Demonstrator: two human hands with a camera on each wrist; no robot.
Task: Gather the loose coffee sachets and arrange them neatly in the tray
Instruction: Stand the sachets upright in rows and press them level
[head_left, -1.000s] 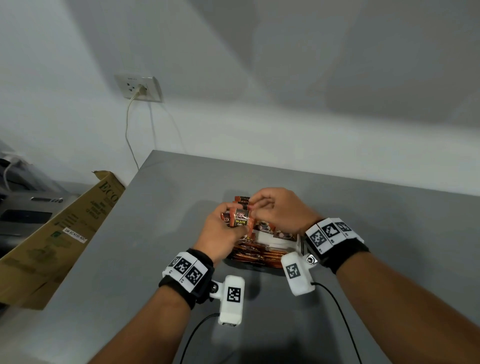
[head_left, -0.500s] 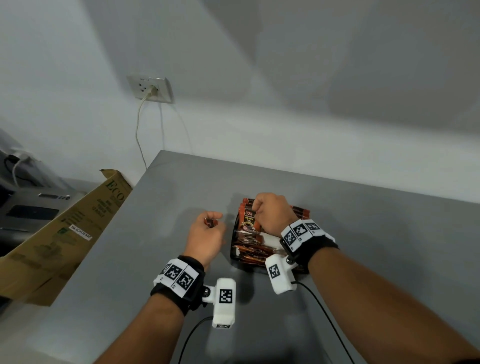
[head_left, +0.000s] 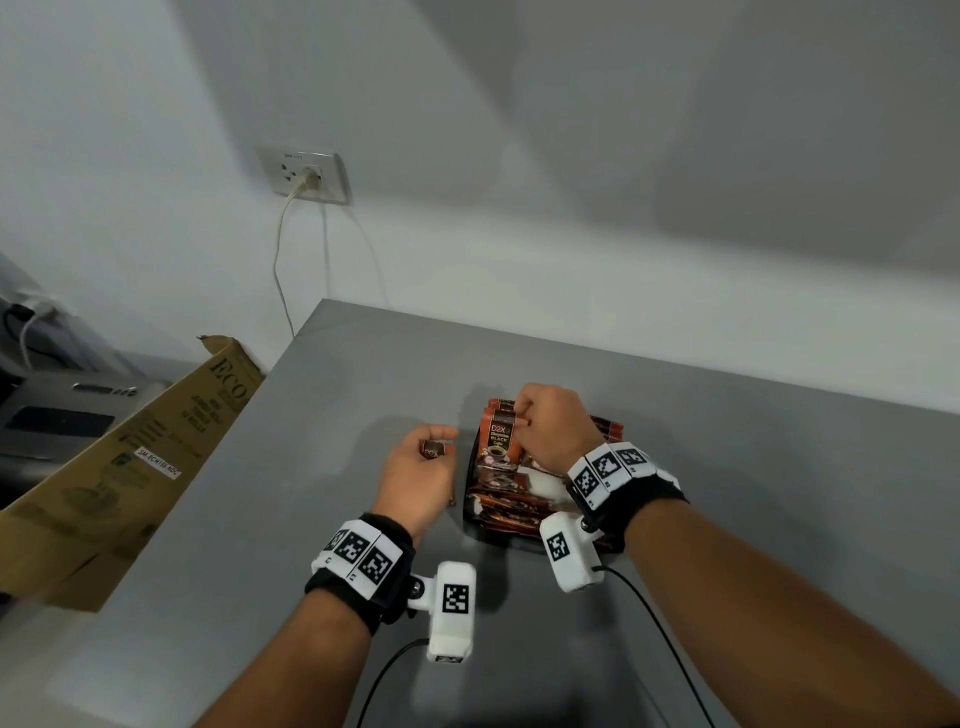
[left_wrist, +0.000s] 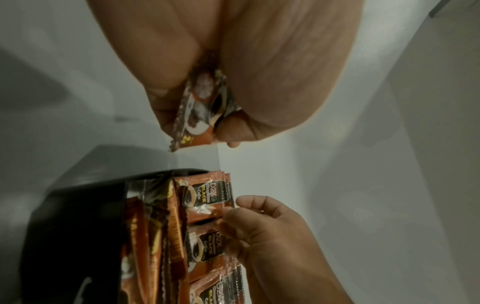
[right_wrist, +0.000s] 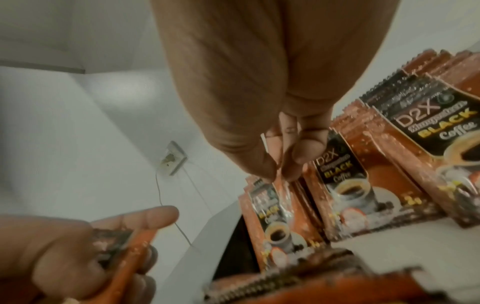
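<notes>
Little is being changed since half a second ago: "D2X BLACK Coffee" sachets (head_left: 500, 446) are being kept upright in the black tray (head_left: 471, 470) on the grey table (head_left: 332, 415). One sachet's top edge is being pinched by the right hand (head_left: 553, 428). Another sachet (head_left: 435, 450) is being gripped by the left hand (head_left: 418, 475), just beside the tray.

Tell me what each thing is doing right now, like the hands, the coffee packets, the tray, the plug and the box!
Left hand: holds brown coffee sachets beside the tray.
Right hand: pinches the top of an upright brown sachet in the tray.
Black plastic tray: holds sachets, some standing, some lying.
White wall socket: cord plugged in.
Brown cardboard box: leaning against the grey table.
</notes>
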